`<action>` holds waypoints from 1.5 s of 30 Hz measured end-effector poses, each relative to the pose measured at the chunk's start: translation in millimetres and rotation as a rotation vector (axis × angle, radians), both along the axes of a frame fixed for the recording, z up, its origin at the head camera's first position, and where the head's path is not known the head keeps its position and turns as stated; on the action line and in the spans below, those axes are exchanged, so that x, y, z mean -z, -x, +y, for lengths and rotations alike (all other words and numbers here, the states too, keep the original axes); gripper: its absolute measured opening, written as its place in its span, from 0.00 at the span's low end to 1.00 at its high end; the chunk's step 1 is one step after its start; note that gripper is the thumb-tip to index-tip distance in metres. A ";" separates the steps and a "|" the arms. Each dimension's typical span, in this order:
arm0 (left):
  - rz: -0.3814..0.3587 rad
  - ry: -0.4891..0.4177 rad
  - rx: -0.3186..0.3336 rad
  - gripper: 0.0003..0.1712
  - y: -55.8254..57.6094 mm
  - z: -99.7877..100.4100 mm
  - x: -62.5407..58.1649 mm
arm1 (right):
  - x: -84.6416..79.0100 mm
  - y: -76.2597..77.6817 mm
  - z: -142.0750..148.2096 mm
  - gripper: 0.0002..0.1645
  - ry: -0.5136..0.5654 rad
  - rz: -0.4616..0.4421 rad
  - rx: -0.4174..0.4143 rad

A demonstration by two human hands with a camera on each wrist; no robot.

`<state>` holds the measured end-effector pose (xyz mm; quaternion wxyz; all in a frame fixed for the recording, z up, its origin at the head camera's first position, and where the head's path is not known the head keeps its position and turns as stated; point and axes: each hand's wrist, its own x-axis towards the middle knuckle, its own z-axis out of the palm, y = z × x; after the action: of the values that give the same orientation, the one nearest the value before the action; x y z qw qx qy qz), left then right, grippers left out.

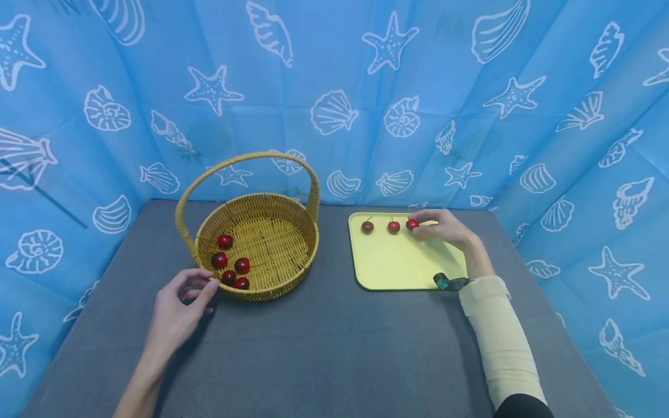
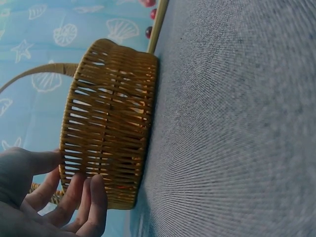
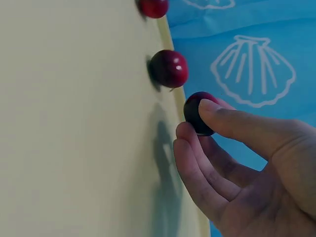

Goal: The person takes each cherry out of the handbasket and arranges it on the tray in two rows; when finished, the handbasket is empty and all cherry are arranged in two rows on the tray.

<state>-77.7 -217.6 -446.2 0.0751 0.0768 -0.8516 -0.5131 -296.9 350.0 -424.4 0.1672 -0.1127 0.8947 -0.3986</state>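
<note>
My right hand [image 1: 443, 227] pinches a dark red cherry [image 3: 195, 113] between thumb and fingertips, just above the tray's far edge. Beside it on the yellow tray [image 1: 397, 267] lie two more cherries, a bright red one [image 1: 394, 227] in the middle and a darker one [image 1: 367, 227] at the left, in a row. On the left, my left hand [image 1: 180, 307] grips the rim of a round wicker basket [image 2: 111, 123] with a tall handle, thumb and fingers at its near left side. Inside the basket, several cherries [image 1: 242, 265] gather toward that same side.
Both the basket and the tray stand on a grey cloth-covered table [image 1: 324, 354], with a gap between them. A blue curtain [image 1: 355, 157] printed with white shells and starfish hangs behind and along the sides. A dark strap device [image 1: 449, 283] sits on my right wrist.
</note>
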 end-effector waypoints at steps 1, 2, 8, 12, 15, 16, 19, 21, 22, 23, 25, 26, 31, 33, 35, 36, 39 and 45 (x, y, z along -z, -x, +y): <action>-0.001 -0.001 0.001 0.23 0.1 0.0 0.1 | 1.5 0.3 0.4 0.31 0.003 -0.006 0.007; -0.001 -0.001 0.001 0.23 0.2 0.1 0.3 | 3.1 0.9 0.9 0.31 0.009 -0.013 0.013; 0.004 0.004 -0.002 0.23 0.6 0.6 1.2 | 11.0 4.4 3.0 0.30 0.006 -0.023 0.041; 0.010 0.011 -0.009 0.23 0.6 0.6 1.7 | 15.7 6.1 3.2 0.29 0.010 -0.028 0.053; 0.013 0.011 -0.010 0.22 0.6 0.4 1.8 | 18.1 6.9 4.1 0.30 0.022 -0.027 0.058; 0.014 0.010 -0.010 0.22 0.5 0.4 1.9 | 18.7 6.7 4.3 0.30 0.022 -0.027 0.061; 0.018 0.008 -0.007 0.22 0.2 0.3 1.9 | 19.9 6.1 5.0 0.31 0.021 -0.028 0.069; 0.019 0.011 -0.004 0.22 0.1 0.3 2.0 | 20.1 5.6 5.5 0.31 0.019 -0.028 0.075; 0.018 0.011 -0.003 0.22 0.0 0.2 1.9 | 20.1 5.6 6.0 0.31 0.022 -0.029 0.075; 0.016 0.013 -0.002 0.22 0.0 0.1 1.9 | 19.9 5.6 6.5 0.31 0.023 -0.027 0.073; 0.008 0.013 0.002 0.23 -0.2 0.1 1.9 | 18.5 4.8 7.0 0.32 0.033 -0.025 0.068; 0.002 0.014 0.001 0.23 -0.2 0.1 1.7 | 17.4 4.3 7.2 0.31 0.039 -0.024 0.066; -0.017 0.021 -0.005 0.24 -0.1 0.7 0.8 | 9.0 0.2 8.0 0.30 0.056 -0.020 0.059; -0.017 0.021 -0.002 0.24 -0.3 0.4 0.6 | 5.4 -0.7 8.8 0.29 0.050 -0.018 0.058; -0.017 0.018 0.000 0.24 -0.4 0.2 0.7 | 3.1 -1.2 9.7 0.30 0.046 -0.018 0.056; -0.017 0.018 0.002 0.24 -0.4 0.1 0.8 | 1.9 -1.5 10.2 0.30 0.045 -0.018 0.056; -0.012 0.021 0.002 0.24 -0.3 0.3 1.3 | 0.3 -2.1 12.0 0.30 0.048 -0.017 0.053; -0.004 0.021 -0.002 0.23 0.1 0.6 1.3 | -2.7 -5.4 12.9 0.30 0.056 -0.009 0.049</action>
<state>-77.9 -217.0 -447.5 0.0745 0.0778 -0.8569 -0.5041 -291.4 363.0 -421.7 0.1582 -0.0935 0.8848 -0.4281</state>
